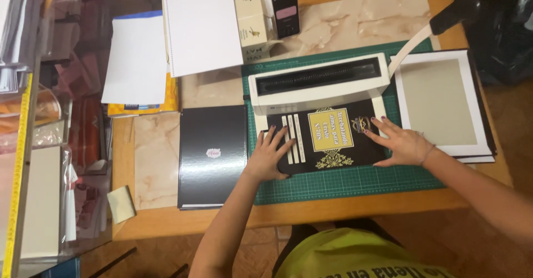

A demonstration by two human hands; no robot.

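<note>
- The person's left hand (pixel 270 154) lies flat on the left part of a black cover with a gold label (pixel 327 140), fingers spread and straight, gripping nothing; it seems to press the sheet down so it cannot slide.
- The right hand (pixel 401 143) rests on the cover's right edge, fingers likewise splayed and open, pushing inward rather than grasping, probably to keep the sheet square.
- The cover's far edge is tucked into the slot of one white binding punch machine (pixel 319 83), whose lever (pixel 427 31) reaches toward the table's far right corner.
- Machine and cover sit on one green cutting mat (pixel 355 183), near the table's front edge, which gives a gridded surface for lining up.
- Just left of the mat lies one stack of black glossy covers (pixel 212 156), within easy reach of the left hand.
- At the right edge rests one board with a white border (pixel 441 103), grey face up.
- Along the far edge: two white paper stacks (pixel 202 22), one cream carton (pixel 254 14), and one phone (pixel 285 6) propped upright, its screen facing the person.
</note>
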